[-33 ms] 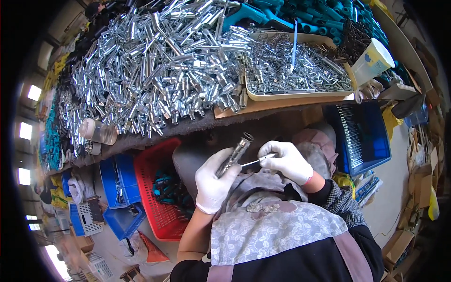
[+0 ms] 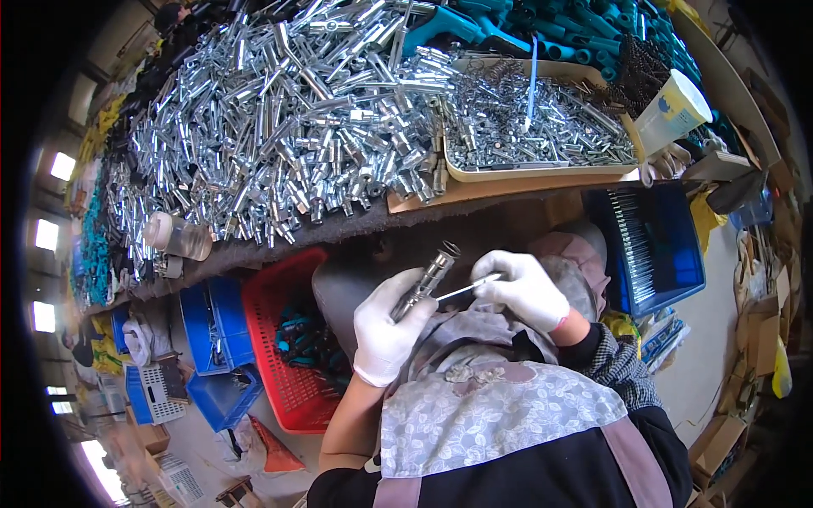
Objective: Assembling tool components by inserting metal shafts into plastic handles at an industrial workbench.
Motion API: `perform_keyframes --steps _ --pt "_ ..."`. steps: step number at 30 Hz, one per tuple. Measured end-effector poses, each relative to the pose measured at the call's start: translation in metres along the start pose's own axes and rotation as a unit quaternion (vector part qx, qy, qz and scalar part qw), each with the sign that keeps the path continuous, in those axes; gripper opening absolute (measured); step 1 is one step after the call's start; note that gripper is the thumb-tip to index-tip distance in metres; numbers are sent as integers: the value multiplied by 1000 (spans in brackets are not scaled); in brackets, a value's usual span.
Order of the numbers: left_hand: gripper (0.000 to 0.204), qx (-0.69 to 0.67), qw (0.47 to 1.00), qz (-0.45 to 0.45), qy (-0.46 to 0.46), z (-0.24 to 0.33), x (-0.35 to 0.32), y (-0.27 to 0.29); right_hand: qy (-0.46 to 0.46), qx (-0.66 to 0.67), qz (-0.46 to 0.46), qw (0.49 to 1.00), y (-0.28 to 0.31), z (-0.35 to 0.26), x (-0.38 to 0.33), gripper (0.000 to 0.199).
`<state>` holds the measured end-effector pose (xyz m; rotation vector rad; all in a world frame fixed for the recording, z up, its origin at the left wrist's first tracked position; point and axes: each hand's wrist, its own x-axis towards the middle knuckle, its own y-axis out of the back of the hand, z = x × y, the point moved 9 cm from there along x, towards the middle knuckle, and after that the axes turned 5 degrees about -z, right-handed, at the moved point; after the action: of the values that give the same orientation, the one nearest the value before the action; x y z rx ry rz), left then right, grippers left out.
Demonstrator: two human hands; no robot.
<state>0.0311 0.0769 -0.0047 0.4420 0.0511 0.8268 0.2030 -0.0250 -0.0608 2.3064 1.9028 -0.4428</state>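
My left hand (image 2: 385,328), in a white glove, grips a short silvery metal tube (image 2: 430,275) by its lower end and holds it tilted up toward the bench. My right hand (image 2: 527,289), also gloved, pinches a thin metal pin (image 2: 461,291). The pin's tip touches the side of the tube near its middle. Both hands are over my lap, just below the workbench edge (image 2: 339,229).
A large heap of shiny metal tubes (image 2: 279,118) covers the bench. A cardboard tray (image 2: 542,172) of small metal parts and a white cup (image 2: 673,110) sit to the right. Below are a red basket (image 2: 279,381), blue crates (image 2: 212,330) and a blue bin (image 2: 669,271).
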Motion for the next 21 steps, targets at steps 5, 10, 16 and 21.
perform_keyframes --steps 5,10,16,21 --pt "33 93 994 -34 -52 21 0 12 42 -52 147 987 75 -40 -24 12" --pt "33 100 988 -96 -68 27 -4 3 58 -167 57 983 56 -69 -29 15" --pt "32 87 980 -113 -136 46 -4 -11 77 -165 -39 983 14 -72 -20 16" --pt "32 70 980 -133 -127 36 -8 -12 135 -201 -77 967 6 -71 -19 19"
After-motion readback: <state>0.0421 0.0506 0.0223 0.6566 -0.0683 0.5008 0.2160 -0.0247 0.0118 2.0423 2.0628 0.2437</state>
